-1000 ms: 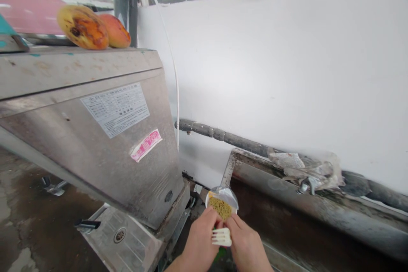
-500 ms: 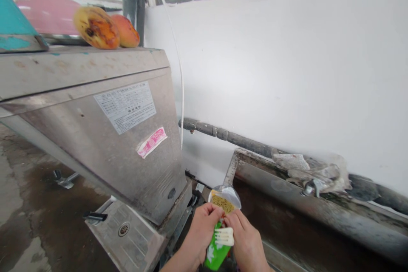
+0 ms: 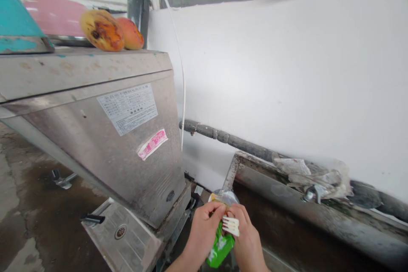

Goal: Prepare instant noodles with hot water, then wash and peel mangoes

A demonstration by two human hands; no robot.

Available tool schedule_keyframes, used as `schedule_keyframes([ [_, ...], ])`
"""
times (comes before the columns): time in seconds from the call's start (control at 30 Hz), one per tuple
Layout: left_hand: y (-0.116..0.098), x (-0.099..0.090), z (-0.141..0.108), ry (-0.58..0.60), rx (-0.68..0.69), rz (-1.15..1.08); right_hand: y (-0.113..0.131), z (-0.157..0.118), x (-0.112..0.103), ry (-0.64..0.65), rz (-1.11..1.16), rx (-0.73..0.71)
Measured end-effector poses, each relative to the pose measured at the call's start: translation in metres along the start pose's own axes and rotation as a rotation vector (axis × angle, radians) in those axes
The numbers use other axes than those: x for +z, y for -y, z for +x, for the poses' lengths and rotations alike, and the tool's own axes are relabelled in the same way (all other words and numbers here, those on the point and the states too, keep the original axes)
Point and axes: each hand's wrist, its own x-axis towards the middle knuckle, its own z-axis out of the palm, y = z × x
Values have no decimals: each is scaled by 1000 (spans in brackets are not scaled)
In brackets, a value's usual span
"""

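At the bottom centre, my left hand (image 3: 204, 230) and my right hand (image 3: 247, 236) are close together, fingers pinched on the top of a green packet (image 3: 219, 250) with white marks. A white plastic fork (image 3: 230, 226) sticks out from my right hand, its tines pointing left across the packet. Just beyond my fingers is a clear plastic lid (image 3: 230, 196) on a container whose contents are mostly hidden by my hands.
A metal water boiler (image 3: 121, 157) stands on the left with two mangoes (image 3: 102, 29) on top. Below it is a drip tray (image 3: 134, 233) with a tap (image 3: 92, 219). A long metal trough (image 3: 270, 182) runs right along the white wall, beneath a dark pipe (image 3: 245, 144).
My hands have drawn over the container, covering the yellowish-brown contents seen before. The fork has turned slightly, and the green packet looks more crumpled. The view has shifted a little.
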Motion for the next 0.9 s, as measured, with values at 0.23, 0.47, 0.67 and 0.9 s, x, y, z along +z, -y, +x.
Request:
schedule_keyframes([
  [0.23,-12,-11,-4,81,154,390,-6,2,-11,123,228,83],
  [0.47,-6,-10,-3,92,194,606,-15,0,-7,202,271,-3],
  [0.67,3,-6,1,69,98,436,-15,-6,4,116,-27,-14],
  [0.9,5,10,6,-62,-108,-125,-1,0,7,-90,-132,-128],
])
